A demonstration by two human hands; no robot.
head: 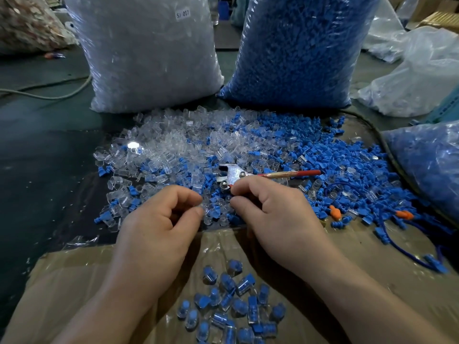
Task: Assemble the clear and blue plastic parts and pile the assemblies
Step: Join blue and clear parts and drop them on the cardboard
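Note:
Loose clear caps (164, 145) and blue plugs (347, 165) lie spread in a wide heap across the middle of the table. My left hand (159, 219) hovers over the heap's near edge, thumb and forefinger pinching a clear cap (205, 210). My right hand (270, 214) is close beside it, thumb and forefinger curled together at the heap; what they pinch is hidden. Several finished clear-and-blue assemblies (231, 304) lie piled on the brown cardboard (74, 281) between my forearms.
A metal plier-like tool with red handles (238, 173) lies on the heap just beyond my right hand. Behind stand a big bag of clear parts (146, 58) and one of blue parts (298, 50). Another blue bag (427, 165) lies right. Orange plugs (335, 212) sit among the blue ones.

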